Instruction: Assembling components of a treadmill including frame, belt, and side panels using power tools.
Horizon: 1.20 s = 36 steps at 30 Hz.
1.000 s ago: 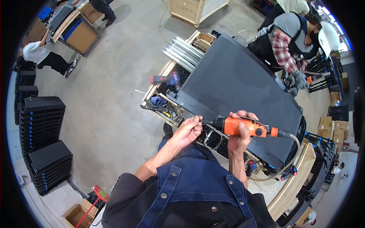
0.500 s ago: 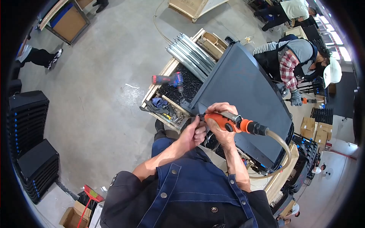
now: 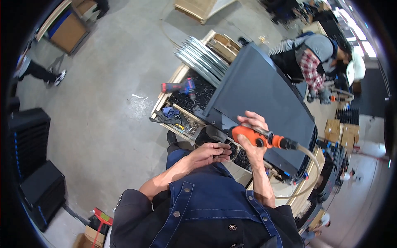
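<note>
In my right hand is an orange air screwdriver, with a pale hose looping from its rear end. Some fingers of that hand are lifted off the tool's body, while thumb and palm stay against it. The tool lies over the near edge of a dark grey metal panel. Left of it, my left hand hovers with its fingers curled together. Whatever these fingers may pinch is too small to make out. Just beyond the fingertips are bins of small black parts.
A red and blue cordless drill lies on a tray of black screws, beside metal tubes. Across the panel a co-worker bends over another tool. Stacked black panels stand at left. Another person walks at far left.
My right hand has moved right with the air screwdriver, loosening some fingers. My left hand has come away from the tool's tip, down toward my body. The view has shifted slightly.
</note>
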Tool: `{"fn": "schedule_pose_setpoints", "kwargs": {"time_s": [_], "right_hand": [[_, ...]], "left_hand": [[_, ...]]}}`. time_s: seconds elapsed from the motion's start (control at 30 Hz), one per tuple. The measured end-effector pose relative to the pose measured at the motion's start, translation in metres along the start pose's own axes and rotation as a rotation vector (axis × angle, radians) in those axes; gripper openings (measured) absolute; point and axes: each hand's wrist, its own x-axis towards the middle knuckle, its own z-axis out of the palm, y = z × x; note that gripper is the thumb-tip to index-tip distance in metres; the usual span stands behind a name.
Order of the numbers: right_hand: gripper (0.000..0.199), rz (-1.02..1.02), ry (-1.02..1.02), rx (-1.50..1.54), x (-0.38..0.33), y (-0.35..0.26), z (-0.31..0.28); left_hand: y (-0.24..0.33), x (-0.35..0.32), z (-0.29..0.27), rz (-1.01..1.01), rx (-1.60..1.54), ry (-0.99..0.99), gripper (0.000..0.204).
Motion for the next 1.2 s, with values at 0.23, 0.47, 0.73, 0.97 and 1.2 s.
{"fn": "schedule_pose_setpoints", "kwargs": {"time_s": [0.23,0.47,0.73,0.97,1.2], "right_hand": [[0.048,0.381,0.628,-0.091,-0.148,-0.008,-0.101],[0.047,0.66,1.328,-0.206,-0.357,0.009,-0.223],[0.048,0.804,1.483,-0.239,-0.518,0.088,-0.395],[0.04,0.794,1.416,-0.337,-0.581,0.193,-0.545],[0.037,0.974,1.086,-0.466,-0.634,0.291,-0.633]], "left_hand": [[-0.038,0.055,-0.006,-0.273,0.207,0.15,0.049],[-0.157,0.192,-0.013,-0.472,0.331,0.221,0.043],[-0.276,0.338,-0.086,-0.292,0.631,0.566,0.044],[-0.288,0.343,-0.103,-0.205,0.989,0.933,0.037],[-0.319,0.3,-0.058,-0.269,1.002,0.92,0.037]]}}
